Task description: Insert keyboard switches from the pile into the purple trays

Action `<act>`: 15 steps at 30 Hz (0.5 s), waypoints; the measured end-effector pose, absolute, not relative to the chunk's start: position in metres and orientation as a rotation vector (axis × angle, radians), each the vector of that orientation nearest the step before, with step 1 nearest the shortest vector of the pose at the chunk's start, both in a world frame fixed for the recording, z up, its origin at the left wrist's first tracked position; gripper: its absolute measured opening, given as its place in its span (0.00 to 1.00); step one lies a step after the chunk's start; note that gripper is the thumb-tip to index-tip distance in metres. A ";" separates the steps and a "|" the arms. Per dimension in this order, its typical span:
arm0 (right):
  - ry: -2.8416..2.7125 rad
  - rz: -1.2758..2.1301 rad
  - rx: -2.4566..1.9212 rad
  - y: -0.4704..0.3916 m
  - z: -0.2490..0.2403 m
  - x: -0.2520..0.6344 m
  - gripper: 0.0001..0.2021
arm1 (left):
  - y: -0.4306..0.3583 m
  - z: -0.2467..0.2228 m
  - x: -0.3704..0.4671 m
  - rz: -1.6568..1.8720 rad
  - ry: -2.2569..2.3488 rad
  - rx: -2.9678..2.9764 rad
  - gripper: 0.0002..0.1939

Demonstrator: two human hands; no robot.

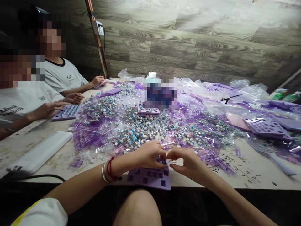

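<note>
A purple keyboard plate point(150, 181) with square cutouts lies at the table's front edge, partly under my hands. My left hand point(149, 154), with a red and a silver bracelet at its wrist, is curled over the plate's upper part. A small keyboard switch point(165, 163) shows as a bit of blue at its thumb and fingertips, mostly hidden. Close beside it, my right hand point(185, 158) has its thumb and index finger bent in a C with a gap between the tips; nothing shows in it. Just beyond lies a big heap of white-and-blue keyboard switches point(141, 131).
Purple plastic pieces point(90, 133) and clear bags point(188, 84) surround the heap. Stacked purple plates point(268, 127) and a grey brush point(270, 153) lie right. A white oblong device point(44, 150) is left. Two co-workers sit there, one with hands at a switch-filled plate point(67, 112).
</note>
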State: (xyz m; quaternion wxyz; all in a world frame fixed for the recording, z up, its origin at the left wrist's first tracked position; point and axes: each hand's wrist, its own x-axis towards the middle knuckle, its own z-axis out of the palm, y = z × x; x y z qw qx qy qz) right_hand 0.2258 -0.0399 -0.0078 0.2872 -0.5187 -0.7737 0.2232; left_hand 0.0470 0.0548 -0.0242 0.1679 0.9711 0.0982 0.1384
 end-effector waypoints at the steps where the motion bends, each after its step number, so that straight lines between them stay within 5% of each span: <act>1: -2.063 0.591 -1.390 -0.040 -0.008 0.225 0.11 | 0.055 -0.024 0.047 0.397 0.281 2.760 0.07; 15: -2.070 0.501 -1.286 -0.040 -0.015 0.222 0.06 | 0.056 -0.017 0.046 0.458 0.280 2.790 0.08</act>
